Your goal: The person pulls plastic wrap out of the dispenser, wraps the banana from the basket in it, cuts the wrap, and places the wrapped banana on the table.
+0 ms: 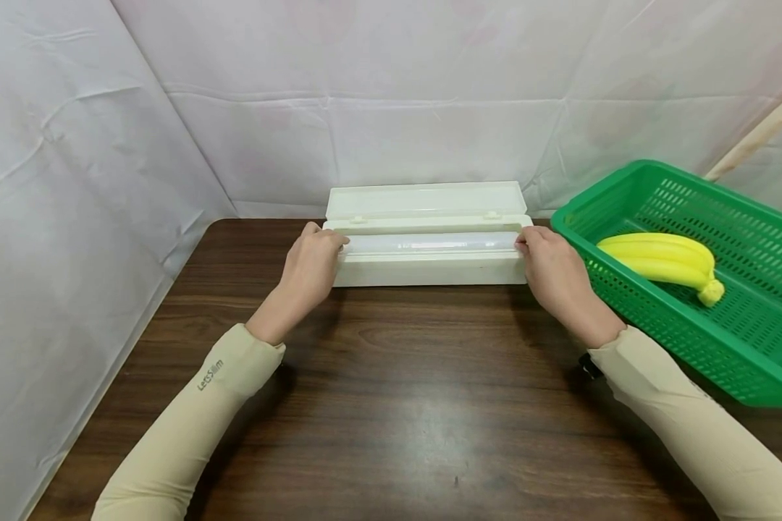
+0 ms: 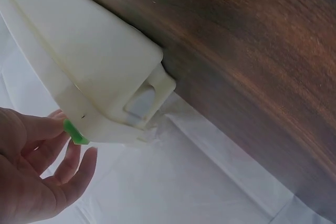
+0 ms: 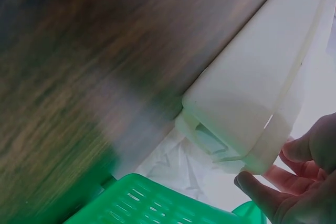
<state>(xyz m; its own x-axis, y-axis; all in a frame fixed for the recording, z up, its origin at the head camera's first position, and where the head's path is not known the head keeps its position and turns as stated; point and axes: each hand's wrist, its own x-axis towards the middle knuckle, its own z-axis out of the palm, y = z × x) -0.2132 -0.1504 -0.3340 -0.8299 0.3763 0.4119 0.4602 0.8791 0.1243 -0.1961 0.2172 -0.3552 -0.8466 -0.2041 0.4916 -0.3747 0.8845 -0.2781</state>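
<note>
A long off-white cling film dispenser (image 1: 430, 272) stands at the table's back edge, its hinged lid (image 1: 426, 202) raised behind it. Inside lies a shiny, whitish cling film roll (image 1: 423, 243). My left hand (image 1: 308, 264) pinches the roll at its left end, its thumb beside a small green piece (image 2: 76, 132) at the box corner in the left wrist view. At the other end, my right hand (image 1: 555, 269) holds the roll between thumb and fingers. Some of the right fingertips (image 3: 245, 181) show close to the box's end wall. The roll's ends are largely hidden.
A green perforated basket (image 1: 665, 318) stands at the right, close to my right forearm. Yellow bananas (image 1: 658, 257) lie in it. White sheeting (image 1: 397, 130) hangs behind and to the left of the dark wooden table (image 1: 391, 405).
</note>
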